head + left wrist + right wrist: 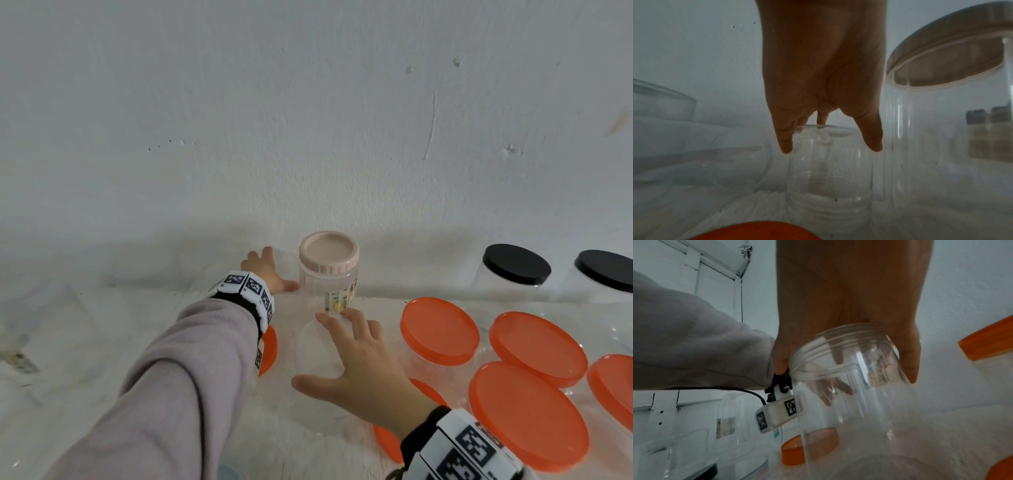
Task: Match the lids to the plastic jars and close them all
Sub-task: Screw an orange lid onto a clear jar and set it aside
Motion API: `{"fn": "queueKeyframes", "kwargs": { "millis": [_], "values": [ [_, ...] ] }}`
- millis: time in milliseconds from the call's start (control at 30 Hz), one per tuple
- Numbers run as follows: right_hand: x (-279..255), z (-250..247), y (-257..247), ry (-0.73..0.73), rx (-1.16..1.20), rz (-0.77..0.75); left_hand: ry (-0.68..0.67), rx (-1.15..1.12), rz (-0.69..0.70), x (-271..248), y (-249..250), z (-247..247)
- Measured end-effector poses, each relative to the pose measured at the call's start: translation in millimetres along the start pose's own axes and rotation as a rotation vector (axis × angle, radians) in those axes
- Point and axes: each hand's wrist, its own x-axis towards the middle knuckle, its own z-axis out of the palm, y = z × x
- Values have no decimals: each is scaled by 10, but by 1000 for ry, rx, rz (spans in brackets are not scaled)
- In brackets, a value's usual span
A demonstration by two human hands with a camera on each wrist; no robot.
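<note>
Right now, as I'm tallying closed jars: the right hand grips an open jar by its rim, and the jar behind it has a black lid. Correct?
No: that lid is pink, not black, as the head view shows. The right hand does grip an open jar by its rim.

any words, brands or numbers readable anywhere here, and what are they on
Nothing can be read in any view.
Label on the pink-lidded jar: coloured print, too blurred to read.
Left wrist band: black-and-white square codes only, no letters or digits.
Right wrist band: the same kind of codes, no letters or digits.
Paper sticker on a tall clear jar in the right wrist view: too blurred to read.
</note>
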Motion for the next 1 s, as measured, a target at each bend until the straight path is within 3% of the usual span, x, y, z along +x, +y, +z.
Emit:
{"fn": "queueKeyframes", "kwargs": {
  "millis": [233,500,667,833,1000],
  "values": [
    [-14,-66,13,-44,70,-24,154,-274,27,-171,-132,-232],
    [-23,-95,-15,-43,58,-28,340,-755,9,-762,-414,-567],
    [-41,-159,-68,-86,-33,-8,255,-1014,-12,-1319,-607,-548],
    [-144,-150,-96,6,-9,0,76,-1293,77,-1834,-835,-303],
    [-354,-186,100,37,105,210,-85,-1492,-2,-2166,-1016,-56]
  ]
}}
